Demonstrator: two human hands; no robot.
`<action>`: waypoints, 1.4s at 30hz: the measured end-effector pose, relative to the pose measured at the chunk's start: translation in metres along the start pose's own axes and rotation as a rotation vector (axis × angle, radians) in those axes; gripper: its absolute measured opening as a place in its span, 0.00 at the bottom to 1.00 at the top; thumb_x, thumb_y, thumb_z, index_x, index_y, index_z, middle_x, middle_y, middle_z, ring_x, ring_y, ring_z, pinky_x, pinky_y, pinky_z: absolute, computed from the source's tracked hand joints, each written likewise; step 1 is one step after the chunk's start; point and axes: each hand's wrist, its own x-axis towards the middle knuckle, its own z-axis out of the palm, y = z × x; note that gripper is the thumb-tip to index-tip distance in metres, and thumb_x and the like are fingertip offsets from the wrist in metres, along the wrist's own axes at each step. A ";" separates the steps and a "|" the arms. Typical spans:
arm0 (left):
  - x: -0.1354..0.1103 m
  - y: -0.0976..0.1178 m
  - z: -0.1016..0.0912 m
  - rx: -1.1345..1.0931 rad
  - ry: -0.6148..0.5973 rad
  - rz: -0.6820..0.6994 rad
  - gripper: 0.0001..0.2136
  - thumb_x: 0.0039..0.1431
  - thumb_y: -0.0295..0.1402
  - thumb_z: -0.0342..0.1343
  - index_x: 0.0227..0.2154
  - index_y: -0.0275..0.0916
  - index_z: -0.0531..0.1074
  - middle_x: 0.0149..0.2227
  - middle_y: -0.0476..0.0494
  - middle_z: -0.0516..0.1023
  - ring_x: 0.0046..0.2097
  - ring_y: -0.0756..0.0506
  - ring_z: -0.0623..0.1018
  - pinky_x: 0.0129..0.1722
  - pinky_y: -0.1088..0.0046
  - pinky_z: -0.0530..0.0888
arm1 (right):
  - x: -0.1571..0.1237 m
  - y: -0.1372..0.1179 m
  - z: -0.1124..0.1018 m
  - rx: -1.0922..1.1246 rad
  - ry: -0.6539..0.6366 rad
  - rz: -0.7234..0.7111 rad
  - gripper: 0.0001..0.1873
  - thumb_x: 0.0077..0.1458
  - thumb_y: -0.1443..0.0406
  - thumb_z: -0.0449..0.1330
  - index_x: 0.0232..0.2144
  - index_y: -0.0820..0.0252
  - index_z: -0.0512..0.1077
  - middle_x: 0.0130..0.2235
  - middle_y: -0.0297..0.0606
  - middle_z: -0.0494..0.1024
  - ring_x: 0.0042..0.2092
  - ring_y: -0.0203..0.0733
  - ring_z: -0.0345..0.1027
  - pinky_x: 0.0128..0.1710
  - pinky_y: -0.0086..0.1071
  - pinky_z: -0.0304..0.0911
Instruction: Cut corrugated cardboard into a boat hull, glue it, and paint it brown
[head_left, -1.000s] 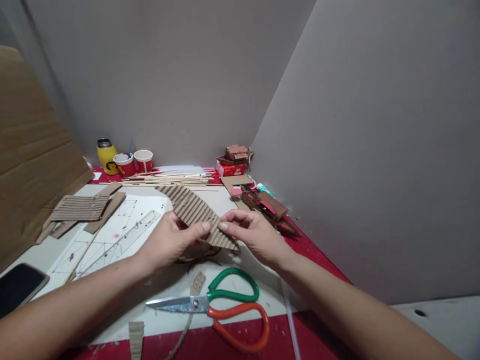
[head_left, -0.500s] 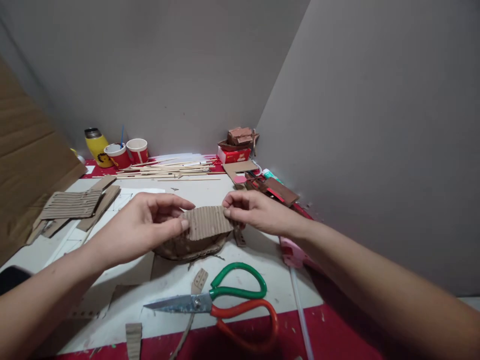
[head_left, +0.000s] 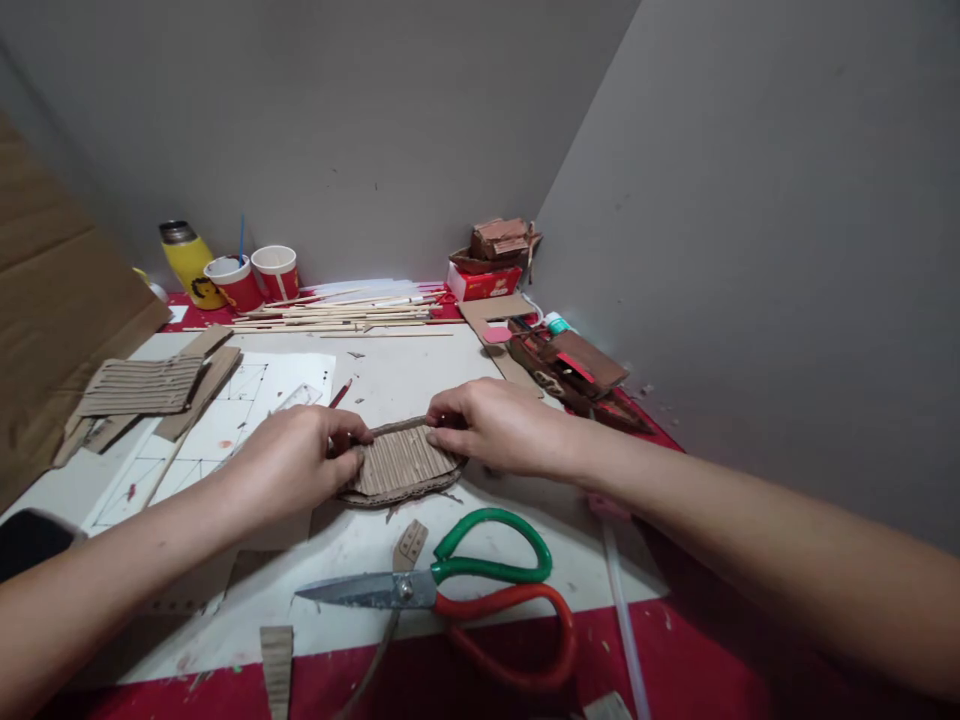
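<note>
A ribbed piece of corrugated cardboard (head_left: 405, 460) lies within the rim of a curved cardboard body (head_left: 420, 492) that looks like a small boat hull. My left hand (head_left: 311, 448) pinches the left end of the ribbed piece between thumb and fingers. At its upper right corner, my right hand (head_left: 499, 425) is closed on the same piece. Both hands partly hide the ends of the hull. Just in front lie scissors (head_left: 405, 590) with one green and one orange-red handle, blades to the left. A small cut cardboard scrap (head_left: 410, 543) rests by the blades.
Stacked cardboard pieces (head_left: 142, 387) lie at left over a paper with drawn lines (head_left: 240, 385). Thin wooden sticks (head_left: 337, 315), red-and-white cups (head_left: 275, 270) and a yellow bottle (head_left: 191, 265) stand along the back. Brown cardboard models (head_left: 499, 240) sit at back right; a clear tube (head_left: 622, 620) lies right.
The ribbed piece has been lowered from above the hull and tipped flatter, and now sits inside its rim. Both hands came down with it. The camera view has shifted slightly.
</note>
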 end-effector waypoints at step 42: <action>-0.008 0.001 0.052 0.554 0.152 0.465 0.13 0.61 0.36 0.51 0.41 0.34 0.75 0.40 0.38 0.78 0.41 0.37 0.74 0.49 0.51 0.66 | -0.019 0.004 -0.017 -0.325 0.000 -0.334 0.08 0.60 0.67 0.59 0.35 0.59 0.79 0.34 0.39 0.80 0.39 0.44 0.70 0.38 0.34 0.60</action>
